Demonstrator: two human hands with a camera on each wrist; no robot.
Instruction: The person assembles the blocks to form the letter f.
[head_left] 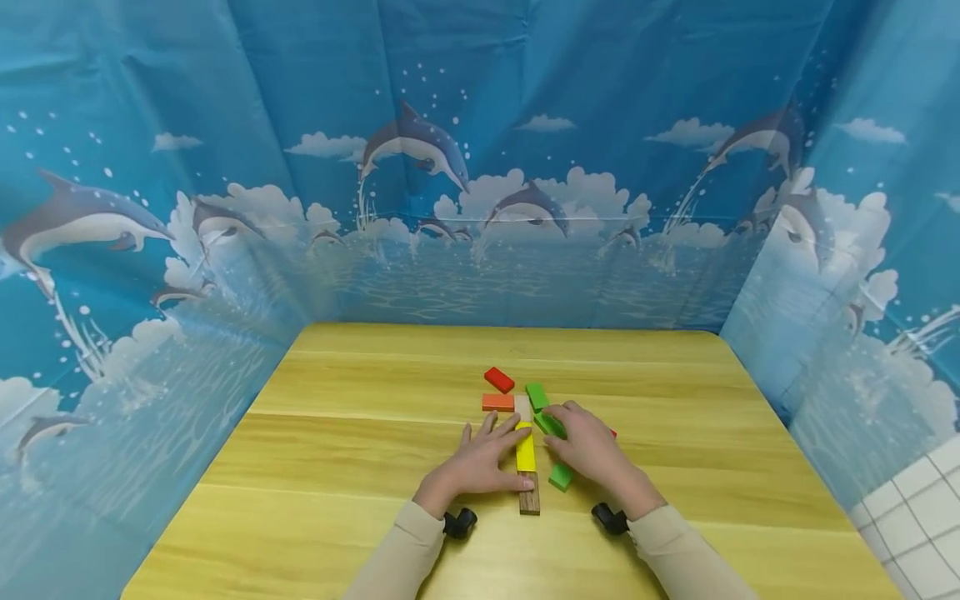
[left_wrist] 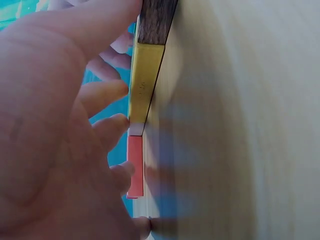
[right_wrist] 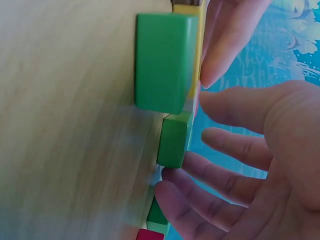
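blue dolphin-print curtains point(head_left: 480, 279), yellow wood-grain table point(head_left: 337, 417), white tiles point(head_left: 921, 505)

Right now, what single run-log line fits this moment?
left grip: at yellow block; right grip: at middle green block; dark brown block: touching yellow block

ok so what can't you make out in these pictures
Head view: most of the nearer red block, hidden by the right hand.
Left wrist view: dark brown block, cut off at the top edge.
Left wrist view: marks on the yellow block, too small to read.
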